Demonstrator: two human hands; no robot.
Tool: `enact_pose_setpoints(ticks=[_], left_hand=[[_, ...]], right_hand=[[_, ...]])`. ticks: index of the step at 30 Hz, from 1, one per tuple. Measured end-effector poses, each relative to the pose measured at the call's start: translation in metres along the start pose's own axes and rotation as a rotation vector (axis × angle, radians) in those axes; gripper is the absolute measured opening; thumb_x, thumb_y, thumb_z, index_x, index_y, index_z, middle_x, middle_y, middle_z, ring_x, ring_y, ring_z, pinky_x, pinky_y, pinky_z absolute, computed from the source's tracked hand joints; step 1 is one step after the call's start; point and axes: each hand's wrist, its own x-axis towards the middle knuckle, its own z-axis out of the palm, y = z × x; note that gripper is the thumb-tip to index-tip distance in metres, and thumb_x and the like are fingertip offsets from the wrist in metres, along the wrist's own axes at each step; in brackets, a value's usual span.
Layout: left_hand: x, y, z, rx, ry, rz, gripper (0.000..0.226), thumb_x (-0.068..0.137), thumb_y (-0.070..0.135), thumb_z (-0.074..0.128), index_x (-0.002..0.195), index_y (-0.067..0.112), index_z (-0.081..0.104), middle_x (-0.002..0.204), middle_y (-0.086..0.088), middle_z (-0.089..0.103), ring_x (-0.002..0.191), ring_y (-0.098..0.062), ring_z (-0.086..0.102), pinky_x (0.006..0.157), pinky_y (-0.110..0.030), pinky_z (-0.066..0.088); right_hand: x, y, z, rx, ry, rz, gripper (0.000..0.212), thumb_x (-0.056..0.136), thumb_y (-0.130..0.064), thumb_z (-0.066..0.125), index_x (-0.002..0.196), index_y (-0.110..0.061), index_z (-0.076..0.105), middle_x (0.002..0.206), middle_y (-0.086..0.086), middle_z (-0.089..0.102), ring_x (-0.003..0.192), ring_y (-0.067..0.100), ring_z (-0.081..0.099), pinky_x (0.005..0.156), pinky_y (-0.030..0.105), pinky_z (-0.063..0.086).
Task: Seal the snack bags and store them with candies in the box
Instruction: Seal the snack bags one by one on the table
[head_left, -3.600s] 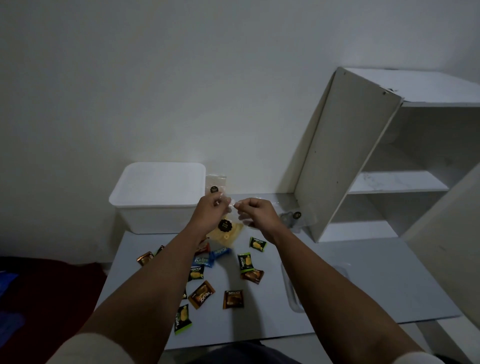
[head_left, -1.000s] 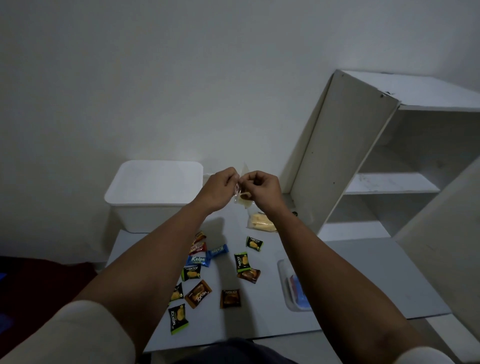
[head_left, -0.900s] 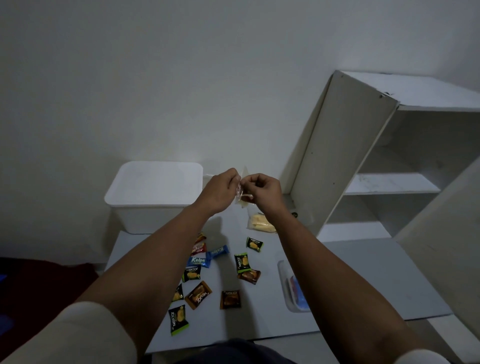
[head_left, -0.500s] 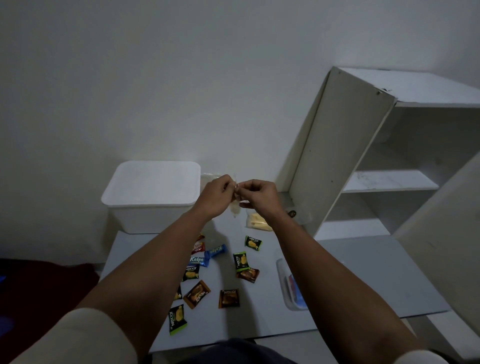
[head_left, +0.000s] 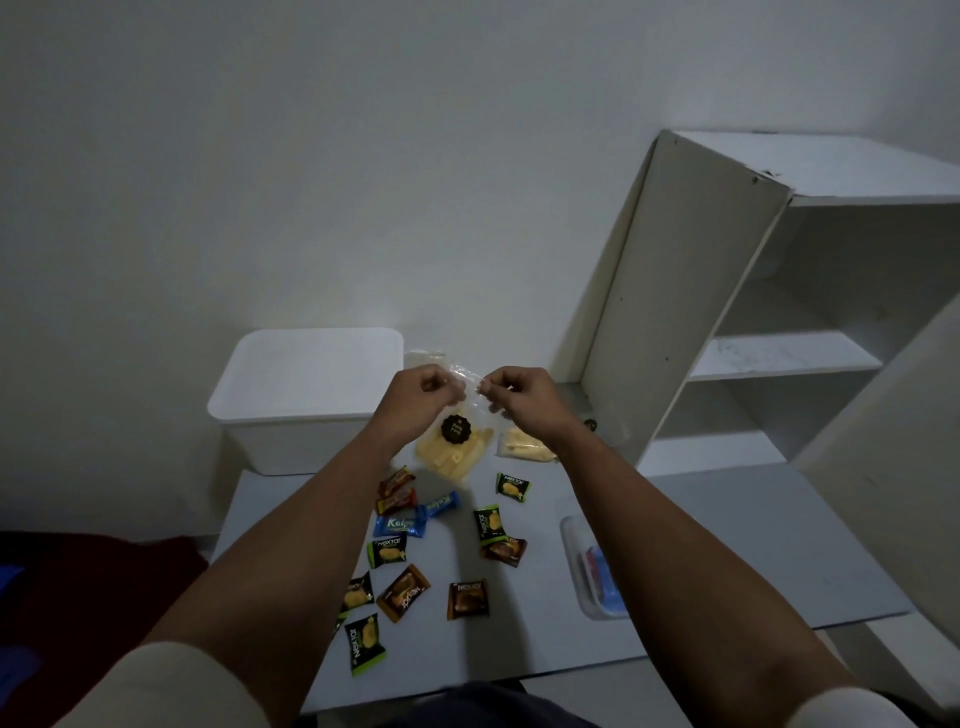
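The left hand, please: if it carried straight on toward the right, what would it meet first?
Most likely the right hand: the left hand faces it across the snack bag both pinch, though depth is unclear.

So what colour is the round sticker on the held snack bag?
Dark brown or black sticker with gold lettering; head view.

Snack bag (head_left: 453, 451): clear film, pale yellow contents, round black sticker (head_left: 455, 429) with gold lettering. Candies: green-edged black wrappers with yellow fruit print (head_left: 365, 644), orange-brown ones (head_left: 467, 599), blue with white lettering (head_left: 398, 525), red (head_left: 396, 482). Box (head_left: 298, 405), shelf unit (head_left: 779, 312) and wall (head_left: 311, 156) white; table (head_left: 727, 519) pale grey.
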Motion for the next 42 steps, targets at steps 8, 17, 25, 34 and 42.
enact_pose_setpoints(ticks=[8,17,25,34,42], left_hand=[[0.0,0.004,-0.002,-0.196,0.073,-0.023,0.017,0.099,0.019,0.063,0.086,0.009,0.063,0.087,-0.006,0.073,0.088,-0.018,0.07,0.081,-0.029,0.057],[-0.003,0.007,0.005,-0.236,0.031,-0.047,0.017,0.094,0.022,0.071,0.098,0.006,0.075,0.091,-0.009,0.078,0.084,-0.012,0.071,0.071,-0.018,0.056],[-0.007,0.014,0.01,-0.207,-0.008,-0.04,0.012,0.094,0.02,0.069,0.093,0.01,0.077,0.089,-0.006,0.079,0.082,-0.014,0.07,0.083,-0.029,0.058],[-0.004,0.022,0.017,-0.073,0.029,0.025,0.014,0.094,0.022,0.07,0.093,0.009,0.077,0.084,-0.007,0.078,0.073,-0.009,0.069,0.072,-0.022,0.054],[-0.002,0.018,0.018,-0.124,0.087,0.038,0.018,0.101,0.019,0.06,0.088,0.019,0.072,0.088,-0.007,0.076,0.084,-0.019,0.072,0.083,-0.031,0.058]], right_hand=[[-0.007,0.006,0.002,0.239,0.109,0.057,0.011,0.093,-0.018,0.073,0.089,-0.008,0.072,0.081,0.005,0.072,0.072,0.012,0.069,0.07,0.028,0.051],[-0.011,-0.003,0.002,0.363,0.066,0.087,0.019,0.092,-0.02,0.074,0.097,-0.002,0.072,0.081,0.005,0.073,0.078,0.019,0.07,0.082,0.041,0.052],[-0.013,-0.007,-0.002,0.343,-0.018,0.09,0.009,0.094,-0.018,0.07,0.092,-0.01,0.071,0.09,0.008,0.073,0.083,0.016,0.071,0.083,0.037,0.05],[-0.012,-0.007,-0.002,0.33,0.071,0.031,0.014,0.093,-0.01,0.072,0.094,0.004,0.072,0.081,0.012,0.07,0.071,0.015,0.066,0.066,0.022,0.053],[-0.008,-0.007,-0.005,0.337,0.091,0.051,0.017,0.092,-0.014,0.073,0.095,0.003,0.072,0.082,0.007,0.07,0.076,0.021,0.068,0.069,0.025,0.055]])
